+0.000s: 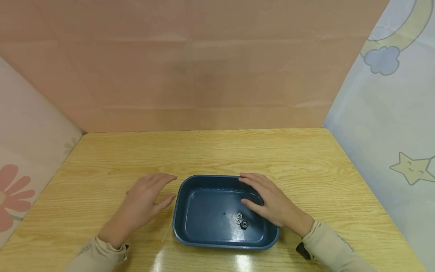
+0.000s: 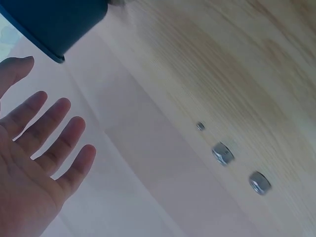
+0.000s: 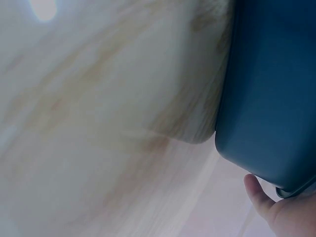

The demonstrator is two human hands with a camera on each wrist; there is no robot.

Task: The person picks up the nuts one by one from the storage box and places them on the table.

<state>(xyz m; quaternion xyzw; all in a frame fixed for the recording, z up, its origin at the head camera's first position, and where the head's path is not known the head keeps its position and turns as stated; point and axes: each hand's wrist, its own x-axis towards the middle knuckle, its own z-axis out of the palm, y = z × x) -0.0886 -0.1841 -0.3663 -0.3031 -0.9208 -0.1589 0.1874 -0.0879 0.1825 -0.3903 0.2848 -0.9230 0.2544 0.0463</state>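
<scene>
A dark blue plastic tray point(image 1: 217, 211) stands on the wooden table. Inside it, near the right end, lie two small silver nuts point(image 1: 239, 216) and a bigger dark hex nut point(image 1: 244, 225). Just left of the tray, my left hand point(image 1: 144, 202) is held apart from it, fingers extended and nothing in them. Over the tray's right end reaches my right hand point(image 1: 272, 204), its fingertips at the far rim; the little finger point(image 3: 256, 195) shows outside the wall. Loose on the table in the left wrist view are a tiny nut point(image 2: 200, 126) and two larger metal nuts point(image 2: 222, 154).
The wooden table point(image 1: 204, 151) extends behind the tray to a plain peach backdrop point(image 1: 204, 75). Printed sheets hang at the left point(image 1: 20, 132) and right point(image 1: 384, 124) sides. Light glares off the table's front.
</scene>
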